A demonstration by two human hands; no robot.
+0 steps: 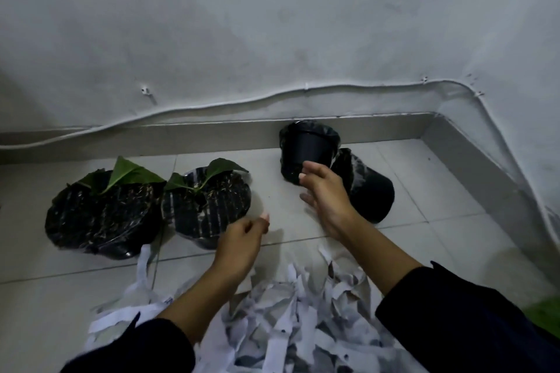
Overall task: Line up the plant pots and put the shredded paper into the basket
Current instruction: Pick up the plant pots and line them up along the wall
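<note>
1. Now the right hand (324, 191) reaches far over the tiled floor (424, 191), its grip loosely spread; the thumb and fingertips (304, 176) touch the near lower edge of an upright black plant pot (307, 150), but the grip has not closed round it.
2. That pot stands against the skirting (212, 133) at the far wall, and just right of it a second empty black pot (371, 191) lies tipped on its side, partly hidden behind the right wrist.
3. Left of these, two leafy pots sit touching side by side: the left plant pot (100, 215) and the middle plant pot (209, 203), each with green leaves.
4. The left hand (242, 239) hovers at the near right edge of the middle plant pot, fingers curled with the thumb raised, holding nothing that I can see.
5. Shredded paper (288, 318) lies heaped on the near floor between the forearms, well apart from either grip.
6. A cable (272, 97) runs along the wall.
</note>
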